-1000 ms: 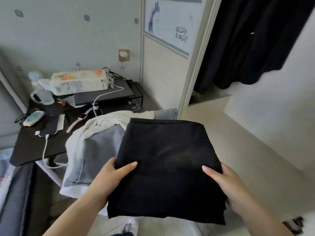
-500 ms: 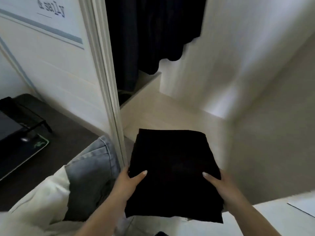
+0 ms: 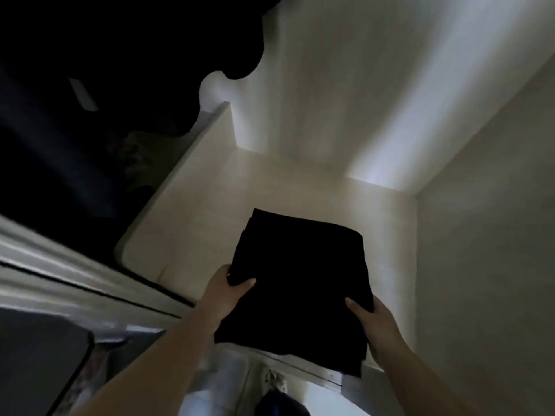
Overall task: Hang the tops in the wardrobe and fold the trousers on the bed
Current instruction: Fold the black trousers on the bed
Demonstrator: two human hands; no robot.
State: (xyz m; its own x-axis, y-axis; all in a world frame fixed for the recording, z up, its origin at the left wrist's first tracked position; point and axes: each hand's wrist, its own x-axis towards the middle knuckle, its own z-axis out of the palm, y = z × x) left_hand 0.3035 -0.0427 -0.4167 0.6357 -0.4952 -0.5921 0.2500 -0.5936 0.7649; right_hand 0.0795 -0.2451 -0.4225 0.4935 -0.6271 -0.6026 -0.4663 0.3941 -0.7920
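- Folded trousers [image 3: 297, 283]: plain black, no pattern
- Wardrobe shelf [image 3: 192, 223]: pale cream, plain
- Wardrobe wall [image 3: 486, 235]: off-white, greyer in shadow
- Hanging clothes [image 3: 120, 55]: black to very dark navy
- Door frame [image 3: 60, 265]: white with a dark line

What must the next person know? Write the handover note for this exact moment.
Left hand: grips the left edge of the folded black fabric garment, thumb on top.
Right hand: grips its right edge the same way.
The garment is held above the pale wooden wardrobe shelf; whether it touches cannot be told. Dark hanging clothes are at upper left.
Done: this garment is folded.
Left: set it down and release; other items are out of view.
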